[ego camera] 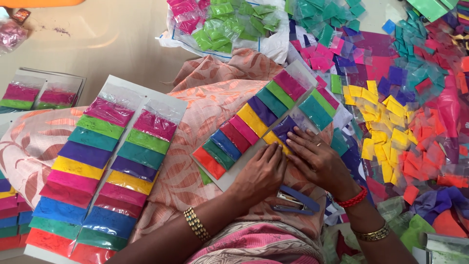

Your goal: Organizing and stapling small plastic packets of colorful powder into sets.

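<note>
Card in hand: a white rectangular card (229, 178) lies slanted on the person's lap, on peach patterned cloth (195, 102), bearing two rows of small clear sachets of coloured powder.
Full row: ten sachets, running from red (209, 162) at the near end to magenta (289, 84) at the far end.
Second row: four sachets show, yellow, purple (284, 128), teal (315, 112) and light green; the rest of the row is under the hands.
Left hand (261, 173): lies flat on the near end of the card, fingers together and pressed down, pinching nothing.
Right hand (317, 159): rests just beside the left, fingertips pressing on the purple sachet, fingers slightly spread; nothing is lifted.
Stapler: one blue stapler (295, 200) lies on the lap, below the two hands.
Finished card: a larger white card (117, 85) to the left carries two complete rows of sachets, ten in each.
More cards: two others (36, 95) lie further left on the floor, only partly in view.
Loose sachets: heaps too many to count, yellow (386, 137), orange-red and teal to the right, green (229, 22) in an open plastic bag ahead.
</note>
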